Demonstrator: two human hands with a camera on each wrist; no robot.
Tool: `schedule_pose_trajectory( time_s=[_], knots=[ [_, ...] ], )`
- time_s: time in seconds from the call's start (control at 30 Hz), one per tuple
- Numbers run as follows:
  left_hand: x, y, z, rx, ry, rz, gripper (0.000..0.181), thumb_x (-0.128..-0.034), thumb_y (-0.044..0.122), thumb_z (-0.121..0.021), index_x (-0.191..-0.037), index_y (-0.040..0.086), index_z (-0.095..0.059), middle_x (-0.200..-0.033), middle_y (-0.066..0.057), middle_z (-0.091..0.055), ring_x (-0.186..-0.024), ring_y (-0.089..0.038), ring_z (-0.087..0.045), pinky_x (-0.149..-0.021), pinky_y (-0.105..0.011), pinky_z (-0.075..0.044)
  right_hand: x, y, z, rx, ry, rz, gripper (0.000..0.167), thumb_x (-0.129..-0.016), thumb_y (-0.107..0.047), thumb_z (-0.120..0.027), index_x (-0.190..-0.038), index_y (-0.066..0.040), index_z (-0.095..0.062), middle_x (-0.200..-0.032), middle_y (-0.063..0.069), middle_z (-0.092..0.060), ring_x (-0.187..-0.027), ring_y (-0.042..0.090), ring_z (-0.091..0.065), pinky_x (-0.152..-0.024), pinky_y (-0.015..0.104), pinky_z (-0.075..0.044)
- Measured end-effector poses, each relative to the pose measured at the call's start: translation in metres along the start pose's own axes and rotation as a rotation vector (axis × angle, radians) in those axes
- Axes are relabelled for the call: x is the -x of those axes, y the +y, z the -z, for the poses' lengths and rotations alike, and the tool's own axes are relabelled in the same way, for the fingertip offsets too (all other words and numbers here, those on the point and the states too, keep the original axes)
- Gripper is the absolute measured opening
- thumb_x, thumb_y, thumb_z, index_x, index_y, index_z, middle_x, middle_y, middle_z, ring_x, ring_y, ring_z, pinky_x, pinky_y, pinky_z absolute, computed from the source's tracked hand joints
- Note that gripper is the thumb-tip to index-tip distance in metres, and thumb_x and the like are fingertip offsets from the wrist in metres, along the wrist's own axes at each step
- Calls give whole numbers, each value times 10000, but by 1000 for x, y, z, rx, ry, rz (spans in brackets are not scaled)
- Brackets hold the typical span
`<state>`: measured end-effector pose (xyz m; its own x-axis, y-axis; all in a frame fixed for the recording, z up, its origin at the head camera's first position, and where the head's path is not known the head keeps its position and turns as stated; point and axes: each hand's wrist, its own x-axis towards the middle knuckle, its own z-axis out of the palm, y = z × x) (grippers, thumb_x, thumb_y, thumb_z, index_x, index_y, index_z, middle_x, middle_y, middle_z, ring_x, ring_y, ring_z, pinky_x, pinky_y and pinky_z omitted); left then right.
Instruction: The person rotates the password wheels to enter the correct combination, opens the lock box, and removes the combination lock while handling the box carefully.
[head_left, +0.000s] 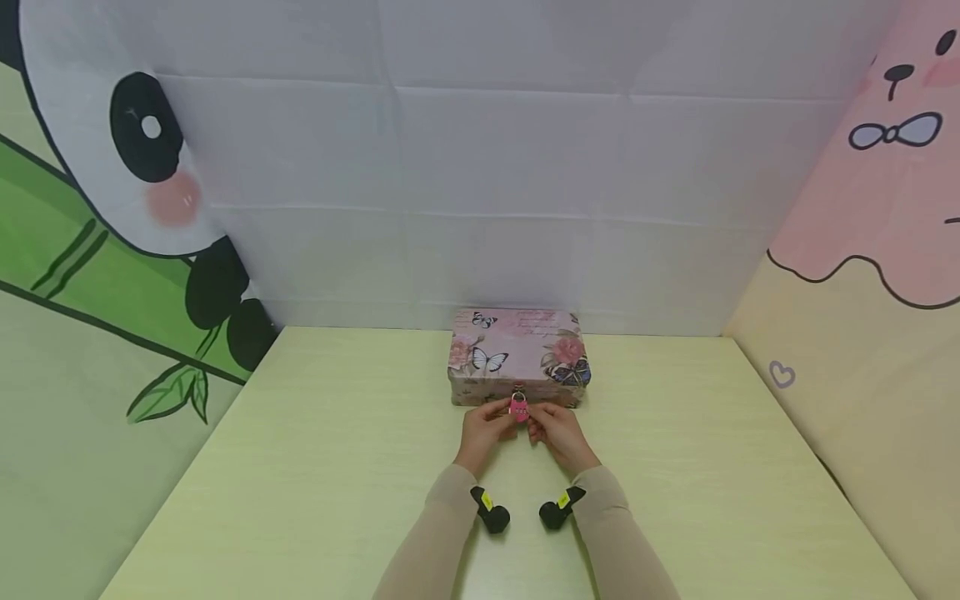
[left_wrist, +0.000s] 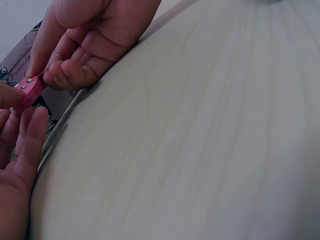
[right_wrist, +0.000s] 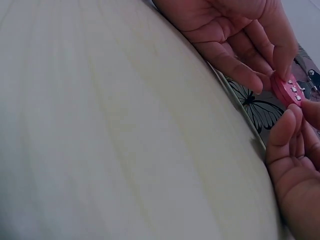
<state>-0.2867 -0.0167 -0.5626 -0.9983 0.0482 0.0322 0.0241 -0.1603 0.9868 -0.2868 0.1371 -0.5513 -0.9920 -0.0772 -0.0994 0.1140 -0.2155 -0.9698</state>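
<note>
A pink padlock (head_left: 519, 408) with number dials hangs by its shackle at the front clasp of a closed pink box (head_left: 517, 346) printed with flowers and butterflies. From the left, my left hand (head_left: 485, 433) pinches the lock's edge between thumb and fingers; my right hand (head_left: 564, 435) pinches its other edge. The left wrist view has the lock (left_wrist: 31, 93) between my left hand (left_wrist: 17, 167) and right hand (left_wrist: 97, 40). White dials show on the lock (right_wrist: 287, 91) in the right wrist view, between my right hand (right_wrist: 300, 180) and left hand (right_wrist: 225, 37).
The box stands on a pale yellow table (head_left: 337, 467), near its back edge, against a white creased backdrop (head_left: 495, 150). Cartoon-printed panels flank the table on both sides. Black devices (head_left: 492, 512) are at both wrists.
</note>
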Motion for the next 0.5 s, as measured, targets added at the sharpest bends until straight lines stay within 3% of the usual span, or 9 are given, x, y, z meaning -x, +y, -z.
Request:
schedule_pose_trajectory(
  time_s=[0.1,0.3,0.5],
  knots=[
    [-2,-2,0,-4,-4,-12,346,-893,-65,-680,-1221,-154,-616,-1019,-243,-708,-862,-330,-709,-741,-426,-623,0,0,0,-2,-3,1,158,-1006,-5,-548,-967,114,-644,-715,40,-565,-598,120,-504,-501,201,-478],
    [-1,-1,-1,-20,11,-5,325,-897,-40,-698,-1205,-127,-643,-1044,-218,-716,-851,-230,-715,-715,-364,-627,0,0,1,-7,2,-10,151,-1004,-9,-558,-973,113,-641,-726,39,-568,-603,120,-503,-503,199,-476],
    [6,10,-3,-32,-6,-22,304,-909,-61,-666,-1193,-161,-629,-1060,-275,-693,-928,-393,-693,-748,-464,-615,0,0,0,-12,6,-12,149,-1004,-9,-559,-967,110,-642,-724,36,-572,-596,114,-505,-500,196,-476]
  ],
)
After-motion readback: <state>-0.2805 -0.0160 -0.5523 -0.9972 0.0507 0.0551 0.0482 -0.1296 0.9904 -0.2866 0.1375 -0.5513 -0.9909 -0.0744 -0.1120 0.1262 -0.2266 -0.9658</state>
